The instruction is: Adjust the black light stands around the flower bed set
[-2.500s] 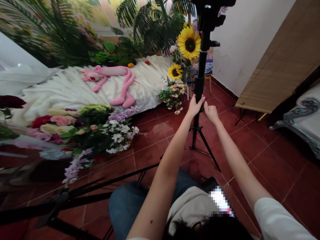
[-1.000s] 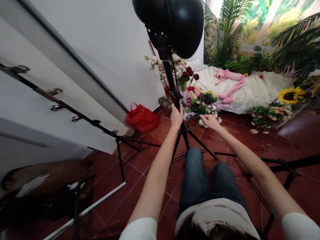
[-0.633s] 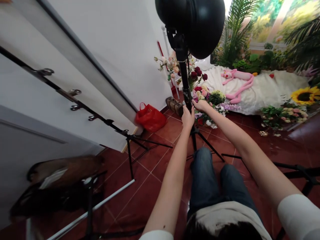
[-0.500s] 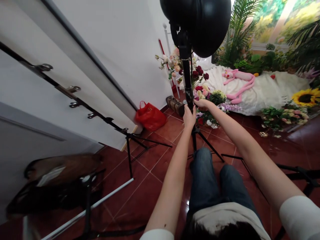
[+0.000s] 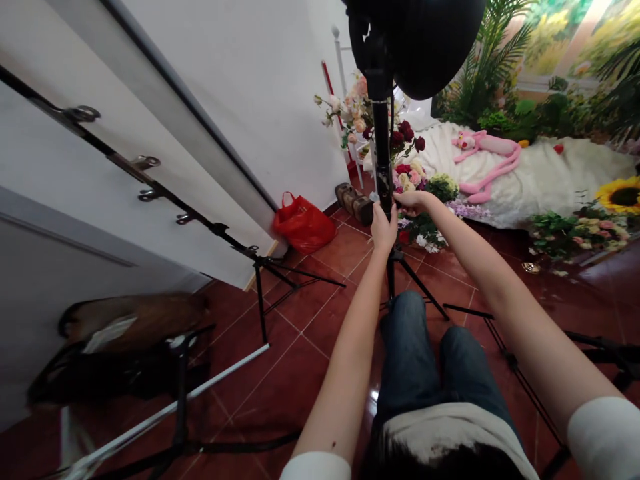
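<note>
A black studio lamp [image 5: 425, 47] with a rounded housing rises in front of me on a black light stand [image 5: 383, 143]. My left hand [image 5: 384, 229] is wrapped round the stand's pole, a little above where its legs spread. Slightly higher, my right hand [image 5: 413, 202] is closed against the right side of the pole at a joint. Its fingertips are partly hidden, so whether they pinch a knob there cannot be made out. Both hands are well below the lamp head, and the stand looks upright.
Flower bunches [image 5: 413, 177] stand just behind the pole. A pink plush toy [image 5: 493, 148] lies on white cloth [image 5: 555, 177]. To the left are a red bag [image 5: 305, 225], a clamp-fitted black pole [image 5: 115, 163], a white tube [image 5: 225, 377] and a brown bag [image 5: 150, 313]. Stand legs [image 5: 515, 363] spread at right.
The view has shifted slightly, with the background higher and further right. Lamp and pole also appear higher and further right. Both hands keep their hold on the stand.
</note>
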### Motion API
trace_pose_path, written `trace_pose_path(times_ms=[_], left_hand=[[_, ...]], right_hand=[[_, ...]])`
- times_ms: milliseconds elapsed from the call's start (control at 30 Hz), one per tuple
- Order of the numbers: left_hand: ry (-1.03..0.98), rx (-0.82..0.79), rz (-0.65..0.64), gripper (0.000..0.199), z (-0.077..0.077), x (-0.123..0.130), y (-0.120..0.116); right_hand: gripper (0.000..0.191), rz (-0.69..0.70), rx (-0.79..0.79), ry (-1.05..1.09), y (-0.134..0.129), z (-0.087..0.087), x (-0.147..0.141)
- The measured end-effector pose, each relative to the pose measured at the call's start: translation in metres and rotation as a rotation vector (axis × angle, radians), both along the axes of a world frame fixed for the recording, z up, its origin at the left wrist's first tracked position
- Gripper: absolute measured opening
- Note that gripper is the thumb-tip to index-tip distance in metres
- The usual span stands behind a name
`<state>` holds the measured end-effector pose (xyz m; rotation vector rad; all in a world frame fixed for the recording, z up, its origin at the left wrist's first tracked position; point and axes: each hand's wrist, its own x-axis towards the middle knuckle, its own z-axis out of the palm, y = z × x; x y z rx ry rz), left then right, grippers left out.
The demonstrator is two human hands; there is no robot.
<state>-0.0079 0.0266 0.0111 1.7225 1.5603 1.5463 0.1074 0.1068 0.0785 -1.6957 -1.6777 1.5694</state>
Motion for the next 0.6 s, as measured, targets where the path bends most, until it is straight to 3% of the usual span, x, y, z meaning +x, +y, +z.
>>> trace_pose_path(times_ms=[167, 333, 467, 533, 600], left_hand=[[0.007, 0.029, 0.007, 0.051, -0.002, 0.0, 0.001], [0.009, 0.049, 0.014, 0.054, -0.004, 0.001, 0.001], [0.026, 0.03, 0.026, 0.058, -0.004, 0.001, 0.001], [0.028, 0.025, 0.032, 0.057, -0.004, 0.001, 0.001], [0.026, 0.03, 0.033, 0.056, -0.004, 0.001, 0.001]], right_hand=[[0.04, -0.024, 0.213, 0.278, -0.026, -0.016, 0.007], [0.028, 0.012, 0.324, 0.555, -0.042, -0.042, 0.018], [0.02, 0.046, 0.417, 0.223, -0.05, -0.058, 0.025], [0.028, 0.016, 0.438, 0.094, -0.05, -0.061, 0.024], [0.043, -0.112, 0.474, 0.047, -0.047, -0.059, 0.021]])
